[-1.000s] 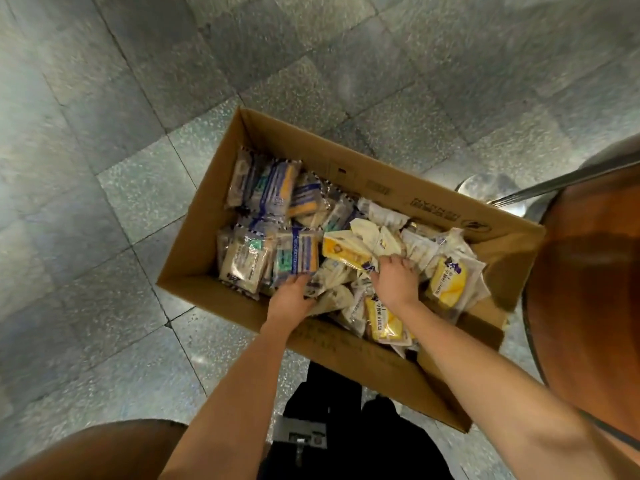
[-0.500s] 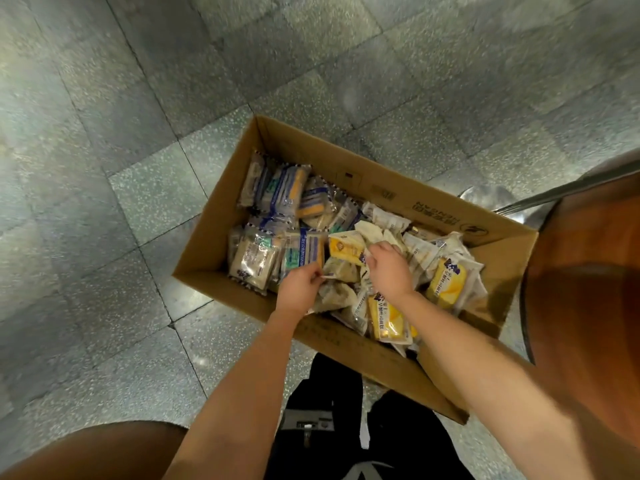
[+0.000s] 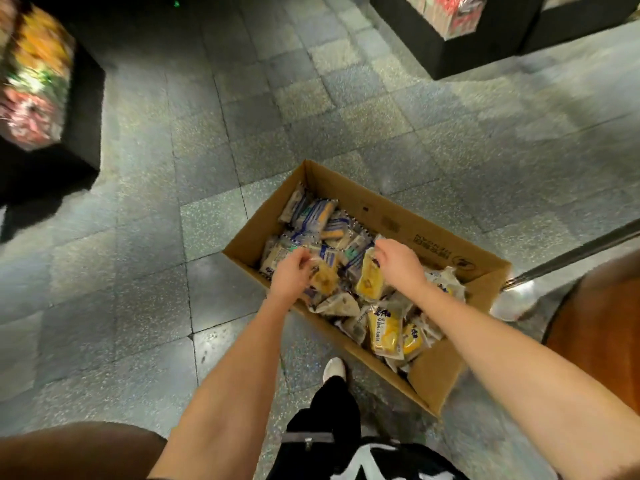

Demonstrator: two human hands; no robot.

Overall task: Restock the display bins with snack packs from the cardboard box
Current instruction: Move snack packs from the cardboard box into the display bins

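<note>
An open cardboard box point(image 3: 446, 368) stands on the tiled floor, filled with several snack packs: blue-and-white ones point(image 3: 313, 216) at its far end, yellow ones point(image 3: 384, 332) at its near end. My left hand point(image 3: 291, 277) is over the middle of the box, fingers curled round a brownish snack pack point(image 3: 323, 278). My right hand point(image 3: 398, 263) pinches the top of a yellow snack pack point(image 3: 369, 284) that hangs below it.
A black display stand with bins of colourful packs point(image 3: 34, 81) is at the far left. Another black stand point(image 3: 485, 32) sits at the top right. A metal pole with a round base point(image 3: 512, 299) and a brown wooden surface point(image 3: 602, 327) are right of the box.
Both hands have lifted up from among the packs, each with a pack in its fingers. My head has tilted up, so the display stands have come into view.
</note>
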